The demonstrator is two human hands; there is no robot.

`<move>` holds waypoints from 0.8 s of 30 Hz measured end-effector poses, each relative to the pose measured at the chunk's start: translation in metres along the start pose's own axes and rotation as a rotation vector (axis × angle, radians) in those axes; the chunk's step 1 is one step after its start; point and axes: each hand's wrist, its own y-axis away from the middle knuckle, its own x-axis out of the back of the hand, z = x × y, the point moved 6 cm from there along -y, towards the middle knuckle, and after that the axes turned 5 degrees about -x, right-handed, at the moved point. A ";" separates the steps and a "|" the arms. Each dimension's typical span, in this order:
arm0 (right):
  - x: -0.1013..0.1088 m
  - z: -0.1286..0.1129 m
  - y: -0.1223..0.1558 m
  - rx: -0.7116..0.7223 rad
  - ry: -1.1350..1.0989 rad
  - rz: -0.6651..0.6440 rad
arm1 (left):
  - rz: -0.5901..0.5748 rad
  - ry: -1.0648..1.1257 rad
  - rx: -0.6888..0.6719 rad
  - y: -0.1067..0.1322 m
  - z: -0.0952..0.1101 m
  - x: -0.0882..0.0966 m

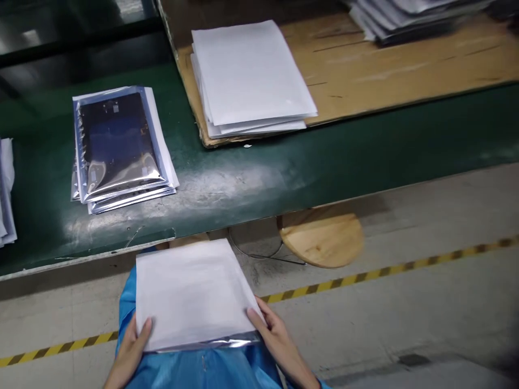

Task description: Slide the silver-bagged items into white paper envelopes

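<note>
A white foam-like pouch (pixel 190 292) with a silvery bag edge showing under its near side rests on my lap, over a blue gown. My left hand (pixel 132 348) grips its near left corner, thumb on top. My right hand (pixel 275 337) holds the near right corner, fingers curled along the edge. On the green table ahead lies a stack of shiny silver bags (pixel 119 146) with dark contents. Further right, a stack of white pouches (pixel 249 78) sits on a cardboard sheet (pixel 405 70).
The green table (pixel 324 156) runs across the view, its front edge just beyond my knees. A round wooden stool (pixel 322 237) stands under it. More grey-white sheets (pixel 409 19) lie at the far right, white items (pixel 6 189) at the left edge. Yellow-black tape (pixel 385 270) crosses the floor.
</note>
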 end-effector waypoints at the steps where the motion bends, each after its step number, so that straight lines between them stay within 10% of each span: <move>1: -0.001 -0.003 0.003 -0.011 -0.031 -0.112 | -0.045 0.043 0.021 0.001 0.001 -0.001; 5: -0.004 -0.017 0.012 -0.031 -0.182 -0.400 | -0.133 0.154 0.035 0.001 0.012 -0.006; 19: -0.013 -0.015 -0.024 0.088 -0.188 0.094 | -0.151 -0.130 0.050 -0.015 -0.002 -0.014; 24: -0.003 -0.013 -0.026 0.201 0.073 0.023 | -0.031 0.133 -0.035 -0.039 0.009 -0.004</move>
